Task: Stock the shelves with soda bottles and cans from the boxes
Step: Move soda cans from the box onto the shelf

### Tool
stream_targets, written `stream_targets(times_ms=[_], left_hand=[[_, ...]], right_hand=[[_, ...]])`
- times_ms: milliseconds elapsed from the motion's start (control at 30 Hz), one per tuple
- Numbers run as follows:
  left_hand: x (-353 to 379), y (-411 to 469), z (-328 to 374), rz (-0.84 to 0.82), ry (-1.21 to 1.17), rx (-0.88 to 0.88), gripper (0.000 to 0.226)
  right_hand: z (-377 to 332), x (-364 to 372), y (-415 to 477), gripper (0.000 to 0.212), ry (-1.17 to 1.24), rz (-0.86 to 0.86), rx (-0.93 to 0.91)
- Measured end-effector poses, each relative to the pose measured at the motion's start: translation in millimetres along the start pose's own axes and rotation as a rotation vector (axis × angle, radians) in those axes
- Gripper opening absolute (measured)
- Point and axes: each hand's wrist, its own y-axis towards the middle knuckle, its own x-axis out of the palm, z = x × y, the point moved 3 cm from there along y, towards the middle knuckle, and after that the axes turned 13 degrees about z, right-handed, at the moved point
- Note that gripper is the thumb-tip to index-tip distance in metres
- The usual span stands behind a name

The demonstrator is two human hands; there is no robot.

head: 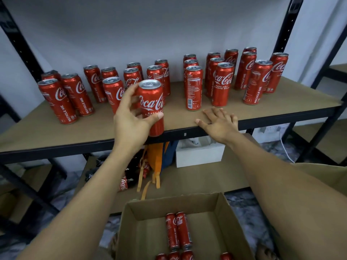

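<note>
- left hand (pixel 131 117) grips a tall red aluminium cola can (pixel 151 107) upright at the brown board shelf (pixel 281 102) front edge, likely ready to join the rows.
- right hand (pixel 218 121) lies flat, fingers spread, on the edge, seemingly for balance.

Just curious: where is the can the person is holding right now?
In the head view, left of centre: the left hand holds the can upright at the shelf's front edge, before standing cans.
</note>
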Motion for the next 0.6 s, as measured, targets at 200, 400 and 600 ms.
stream_targets(times_ms=[200, 400, 600], left_hand=[[49, 37, -17, 0.032, 0.088, 0.047, 0.088], [68, 53, -41, 0.022, 0.149, 0.082, 0.094], [73, 65, -53, -0.016, 0.171, 0.12, 0.095]], right_hand=[[2, -1, 3, 0.076, 0.042, -0.026, 0.019], [2, 1, 2, 0.077, 0.061, -0.026, 0.026], [2, 2, 2, 0.077, 0.086, -0.018, 0.037]])
